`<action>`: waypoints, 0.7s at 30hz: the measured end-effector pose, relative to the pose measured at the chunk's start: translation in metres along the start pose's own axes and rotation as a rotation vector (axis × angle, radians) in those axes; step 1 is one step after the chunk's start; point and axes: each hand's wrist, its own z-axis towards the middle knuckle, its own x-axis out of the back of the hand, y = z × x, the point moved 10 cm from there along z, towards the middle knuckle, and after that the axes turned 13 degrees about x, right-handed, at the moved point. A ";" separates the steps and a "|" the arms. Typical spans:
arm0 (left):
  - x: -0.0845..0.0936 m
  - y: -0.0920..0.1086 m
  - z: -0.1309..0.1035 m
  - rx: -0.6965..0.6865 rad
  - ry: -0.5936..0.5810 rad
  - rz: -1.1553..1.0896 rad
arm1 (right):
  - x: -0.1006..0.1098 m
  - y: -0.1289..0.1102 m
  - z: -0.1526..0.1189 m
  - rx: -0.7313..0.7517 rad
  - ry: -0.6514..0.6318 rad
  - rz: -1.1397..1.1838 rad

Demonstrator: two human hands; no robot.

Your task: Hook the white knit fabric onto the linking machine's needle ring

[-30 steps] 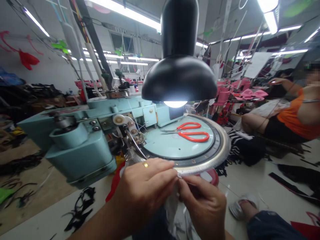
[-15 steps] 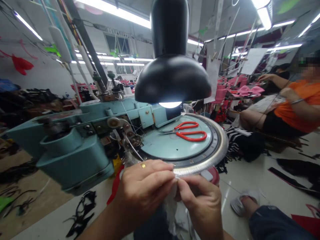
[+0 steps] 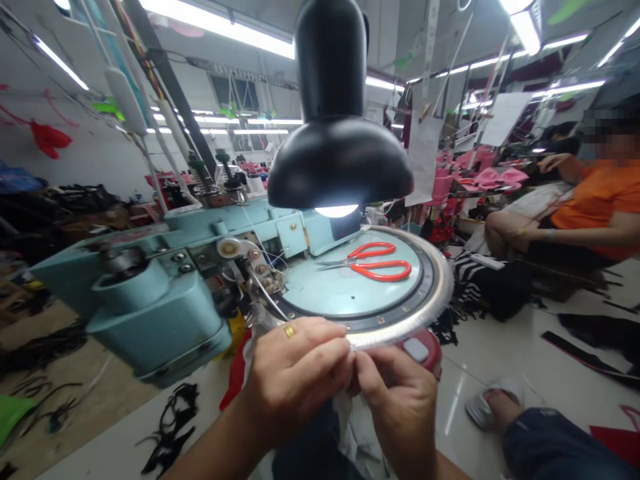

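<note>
At the front rim of a round linking machine (image 3: 327, 297), my left hand (image 3: 295, 373) pinches the edge of a pale, thin fabric (image 3: 345, 417). My right hand (image 3: 403, 393) is closed on the same fabric just to the right, thumb and fingers pressed together. The fabric hangs below my fingertips, mostly hidden by my hands. Both sets of fingertips are against the ring of fine metal needles (image 3: 390, 337) along the rim. Red-handled scissors (image 3: 383, 270) lie on the teal plate, their blades pointing left.
A black lamp (image 3: 340, 160) hangs low over the plate. The teal machine head (image 3: 160, 313) juts out at left, with thread running to the rim. A red object with a pale top (image 3: 419, 350) is below the ring. A person in orange (image 3: 600, 207) sits at right.
My hands stay at nearly the same spot on the rim, the fingertips shifting slightly. The view moves a little. The person in orange has lowered one arm.
</note>
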 end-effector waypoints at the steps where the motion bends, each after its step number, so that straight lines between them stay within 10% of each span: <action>1: -0.001 0.000 0.000 -0.005 -0.016 -0.005 | 0.000 -0.001 0.000 0.016 0.000 -0.019; 15: -0.007 0.018 -0.001 -0.211 -0.120 0.200 | 0.007 -0.006 -0.006 0.189 -0.056 -0.160; 21: -0.012 0.019 0.016 -0.120 -0.138 0.378 | 0.014 0.053 -0.057 0.110 -0.233 -0.161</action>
